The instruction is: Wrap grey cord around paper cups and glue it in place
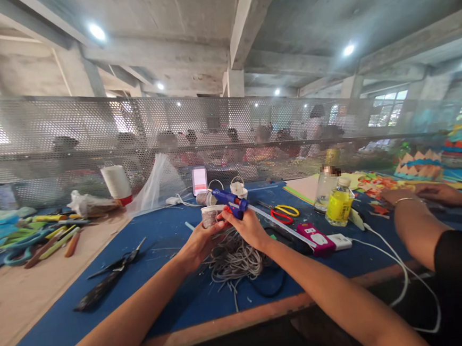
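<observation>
Glue gun in right hand; labels unreadable.

A pair of black-handled scissors is laid on the blue mat, well left of centre. Red-and-yellow-handled scissors are seen farther back, beside a clear plastic bottle of yellow liquid. A pink power strip is placed near the bottle. A white paper cup with a red base is stood by the perforated metal screen.

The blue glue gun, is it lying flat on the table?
No, the right hand holds the blue glue gun up above the blue table, its tip toward the small cup in the left hand.
</observation>
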The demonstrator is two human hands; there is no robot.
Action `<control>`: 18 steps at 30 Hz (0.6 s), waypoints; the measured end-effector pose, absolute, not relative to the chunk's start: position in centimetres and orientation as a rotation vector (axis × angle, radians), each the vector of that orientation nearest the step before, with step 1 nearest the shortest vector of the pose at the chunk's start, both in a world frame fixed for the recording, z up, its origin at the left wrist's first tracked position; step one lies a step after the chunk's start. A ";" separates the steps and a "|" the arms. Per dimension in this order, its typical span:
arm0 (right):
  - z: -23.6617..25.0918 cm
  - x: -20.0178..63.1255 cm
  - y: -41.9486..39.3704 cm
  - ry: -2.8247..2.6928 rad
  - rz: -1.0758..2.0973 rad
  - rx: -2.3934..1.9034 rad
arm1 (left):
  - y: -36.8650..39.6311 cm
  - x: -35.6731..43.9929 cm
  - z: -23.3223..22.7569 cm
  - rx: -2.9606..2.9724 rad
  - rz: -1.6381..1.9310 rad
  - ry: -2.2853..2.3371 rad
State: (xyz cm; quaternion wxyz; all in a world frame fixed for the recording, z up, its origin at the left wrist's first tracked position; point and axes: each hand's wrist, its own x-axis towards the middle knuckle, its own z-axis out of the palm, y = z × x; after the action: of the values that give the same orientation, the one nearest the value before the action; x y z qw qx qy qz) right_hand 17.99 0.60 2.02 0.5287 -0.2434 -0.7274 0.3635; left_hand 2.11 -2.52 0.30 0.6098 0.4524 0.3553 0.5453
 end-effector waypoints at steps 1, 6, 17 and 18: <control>2.0 18.0 0.6 -1.738 0.886 -0.580 | -2.5 2.1 0.2 1.045 1.263 0.824; 2.0 17.9 0.6 -1.717 0.943 -0.584 | -2.4 2.2 0.1 1.031 1.294 0.804; 2.3 18.8 0.9 -1.780 0.829 -0.708 | -1.8 1.0 1.2 1.027 1.442 0.787; 2.3 18.9 0.8 -1.800 0.802 -0.708 | -1.6 0.7 1.2 1.023 1.461 0.786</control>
State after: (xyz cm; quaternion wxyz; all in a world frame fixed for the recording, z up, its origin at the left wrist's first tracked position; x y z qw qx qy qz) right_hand 18.87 0.81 2.27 0.5000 -0.2929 -0.7445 0.3316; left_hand 0.73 -1.56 1.15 0.5617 0.4342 0.3336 0.6202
